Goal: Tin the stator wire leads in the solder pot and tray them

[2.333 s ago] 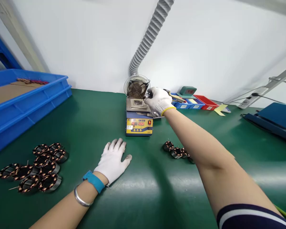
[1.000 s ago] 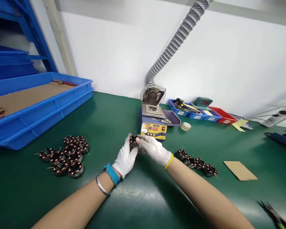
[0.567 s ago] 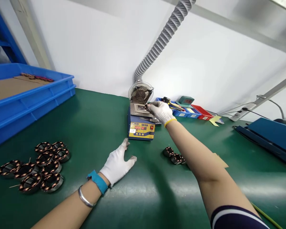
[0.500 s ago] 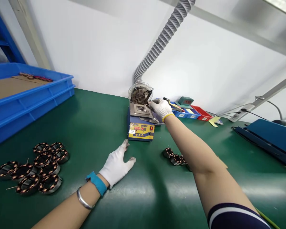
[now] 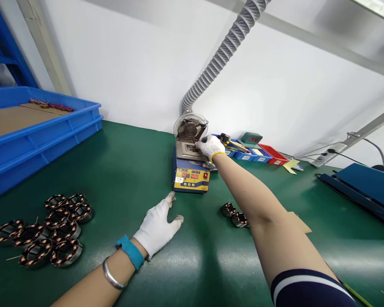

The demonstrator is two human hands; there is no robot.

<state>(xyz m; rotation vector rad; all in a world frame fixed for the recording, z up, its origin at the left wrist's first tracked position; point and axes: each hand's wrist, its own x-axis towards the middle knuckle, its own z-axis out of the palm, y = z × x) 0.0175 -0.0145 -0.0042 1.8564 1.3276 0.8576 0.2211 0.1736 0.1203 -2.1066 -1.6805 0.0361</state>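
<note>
My left hand (image 5: 158,224), in a white glove, rests low over the green table with thumb and fingers apart and nothing between them. In front of it stands a blue and yellow solder pot unit (image 5: 191,180) with red digits lit. My gloved right hand (image 5: 210,147) is at the right side of the unit's metal top (image 5: 184,150), fingers closed together; what they hold is too small and hidden to name. Behind the top is a round fan (image 5: 191,129). Several copper-wound stator rings (image 5: 65,230) lie at the left, and more rings (image 5: 240,219) lie beside my right forearm.
A large blue crate (image 5: 51,145) stands at the left. Blue bins (image 5: 245,156), a red bin (image 5: 275,155) and a green clock-like box (image 5: 251,137) sit behind my right hand. A grey hose (image 5: 220,55) rises behind the fan. A blue case (image 5: 365,187) lies at the right.
My right hand has moved slightly left and in over the metal top. My left hand has kept its open pose. The view has shifted a little.
</note>
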